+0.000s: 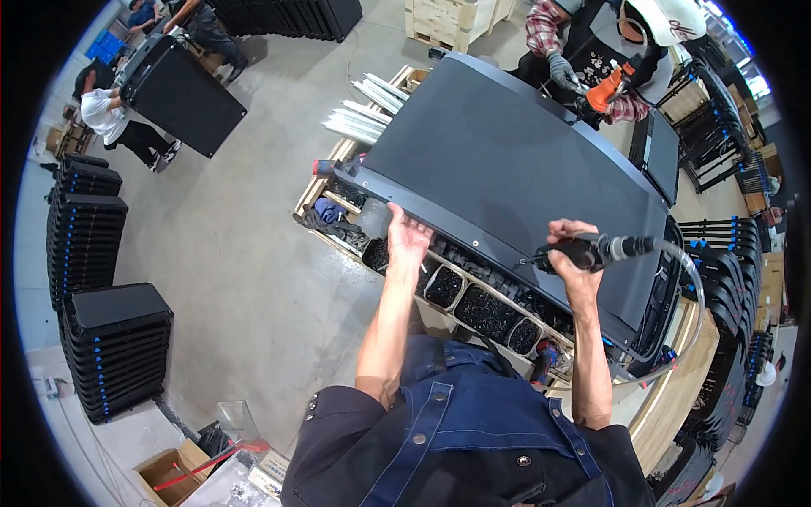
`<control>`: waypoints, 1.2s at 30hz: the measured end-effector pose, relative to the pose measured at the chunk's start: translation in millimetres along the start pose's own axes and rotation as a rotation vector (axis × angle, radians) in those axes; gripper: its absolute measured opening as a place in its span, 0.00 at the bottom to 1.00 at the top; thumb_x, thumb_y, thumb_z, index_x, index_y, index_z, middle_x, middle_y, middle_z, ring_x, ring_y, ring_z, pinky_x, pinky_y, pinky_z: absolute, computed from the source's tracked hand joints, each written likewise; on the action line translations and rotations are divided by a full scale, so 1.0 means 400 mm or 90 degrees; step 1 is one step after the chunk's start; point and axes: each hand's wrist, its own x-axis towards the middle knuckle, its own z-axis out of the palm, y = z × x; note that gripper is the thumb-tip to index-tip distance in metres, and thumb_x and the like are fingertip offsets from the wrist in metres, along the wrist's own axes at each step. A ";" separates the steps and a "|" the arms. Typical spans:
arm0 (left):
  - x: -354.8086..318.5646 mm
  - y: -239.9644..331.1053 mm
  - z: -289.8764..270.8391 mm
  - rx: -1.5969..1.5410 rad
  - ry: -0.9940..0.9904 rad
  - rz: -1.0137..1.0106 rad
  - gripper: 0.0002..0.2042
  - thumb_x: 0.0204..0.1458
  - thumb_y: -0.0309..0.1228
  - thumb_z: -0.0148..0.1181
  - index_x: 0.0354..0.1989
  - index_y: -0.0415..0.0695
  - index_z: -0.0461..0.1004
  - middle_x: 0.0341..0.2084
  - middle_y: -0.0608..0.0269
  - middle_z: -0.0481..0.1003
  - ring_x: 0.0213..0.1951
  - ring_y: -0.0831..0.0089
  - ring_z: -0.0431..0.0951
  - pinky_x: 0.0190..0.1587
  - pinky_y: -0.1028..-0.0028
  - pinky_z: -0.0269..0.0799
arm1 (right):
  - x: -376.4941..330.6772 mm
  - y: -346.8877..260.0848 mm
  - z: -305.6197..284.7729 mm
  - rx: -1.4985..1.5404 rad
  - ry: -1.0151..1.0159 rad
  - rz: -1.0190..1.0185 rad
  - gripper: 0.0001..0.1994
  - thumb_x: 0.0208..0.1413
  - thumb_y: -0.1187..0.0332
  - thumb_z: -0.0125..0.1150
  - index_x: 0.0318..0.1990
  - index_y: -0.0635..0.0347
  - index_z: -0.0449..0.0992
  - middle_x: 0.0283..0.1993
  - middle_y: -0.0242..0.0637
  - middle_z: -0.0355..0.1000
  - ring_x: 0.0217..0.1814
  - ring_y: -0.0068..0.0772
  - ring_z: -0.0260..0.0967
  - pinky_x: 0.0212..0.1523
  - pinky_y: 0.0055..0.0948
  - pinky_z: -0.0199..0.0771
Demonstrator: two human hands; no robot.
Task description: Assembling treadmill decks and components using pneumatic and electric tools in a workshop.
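Observation:
A large dark grey panel lies flat on a wooden workbench. My left hand rests with spread fingers on the panel's near edge, over a small clear plastic piece. My right hand grips a black pneumatic screwdriver, its tip pointing left at the panel's front rim. A clear air hose curves away from the tool to the right. Beneath the panel edge, black bins of dark screws sit in a row.
Across the panel a person in a plaid shirt and grey gloves holds an orange tool. Stacks of black panels stand at left, white strips lie beyond the bench. Two people handle another panel far left. Racks line the right.

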 end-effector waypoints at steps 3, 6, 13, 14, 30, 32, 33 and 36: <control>0.019 -0.004 0.005 -0.035 0.031 0.000 0.31 0.57 0.58 0.57 0.58 0.45 0.66 0.55 0.59 0.69 0.57 0.60 0.69 0.63 0.58 0.64 | -0.015 0.009 0.030 -0.009 -0.078 -0.053 0.22 0.45 0.85 0.62 0.49 0.61 0.70 0.53 0.44 0.73 0.52 0.31 0.73 0.56 0.34 0.76; 0.027 -0.008 0.007 0.020 0.003 -0.004 0.33 0.58 0.60 0.55 0.59 0.44 0.65 0.51 0.61 0.71 0.54 0.64 0.71 0.56 0.60 0.71 | -0.006 0.033 0.041 0.007 -0.004 -0.056 0.23 0.46 0.85 0.64 0.51 0.61 0.71 0.52 0.44 0.74 0.53 0.32 0.74 0.56 0.32 0.77; 0.064 -0.022 0.055 0.399 0.121 0.282 0.33 0.64 0.56 0.48 0.47 0.28 0.74 0.41 0.51 0.77 0.41 0.67 0.77 0.42 0.66 0.75 | 0.076 0.021 0.062 0.013 -0.096 0.022 0.19 0.44 0.85 0.62 0.47 0.63 0.74 0.47 0.42 0.76 0.46 0.30 0.77 0.51 0.31 0.80; 0.062 -0.033 0.073 0.410 0.153 0.292 0.34 0.64 0.56 0.48 0.47 0.26 0.74 0.41 0.49 0.77 0.41 0.66 0.77 0.43 0.66 0.75 | 0.080 0.019 0.050 0.010 -0.104 0.029 0.19 0.44 0.85 0.62 0.46 0.63 0.74 0.47 0.42 0.76 0.46 0.30 0.77 0.51 0.31 0.80; 0.026 -0.055 0.101 0.368 0.157 0.284 0.36 0.63 0.61 0.45 0.43 0.29 0.74 0.35 0.55 0.76 0.32 0.69 0.75 0.27 0.71 0.70 | 0.030 0.067 -0.009 0.025 -0.154 0.011 0.21 0.44 0.83 0.64 0.49 0.62 0.72 0.52 0.43 0.75 0.51 0.31 0.74 0.57 0.36 0.75; 0.026 -0.049 0.087 0.407 0.206 0.267 0.37 0.63 0.61 0.43 0.44 0.28 0.74 0.36 0.54 0.77 0.34 0.68 0.77 0.29 0.70 0.72 | 0.028 0.026 0.019 -0.037 -0.129 0.058 0.23 0.45 0.83 0.64 0.52 0.62 0.72 0.52 0.40 0.76 0.52 0.30 0.74 0.57 0.34 0.75; 0.024 -0.035 0.085 0.445 0.178 0.181 0.40 0.61 0.65 0.40 0.66 0.38 0.60 0.60 0.50 0.68 0.60 0.54 0.68 0.59 0.48 0.65 | 0.031 0.033 0.016 0.013 -0.121 0.054 0.23 0.46 0.83 0.63 0.53 0.62 0.72 0.53 0.38 0.76 0.53 0.30 0.74 0.57 0.34 0.74; 0.031 -0.035 0.069 0.481 0.176 0.194 0.43 0.60 0.67 0.38 0.66 0.37 0.59 0.60 0.49 0.68 0.59 0.53 0.69 0.59 0.47 0.65 | 0.023 0.058 0.004 0.008 -0.069 0.020 0.31 0.47 0.78 0.72 0.60 0.61 0.67 0.58 0.41 0.73 0.57 0.33 0.73 0.58 0.35 0.73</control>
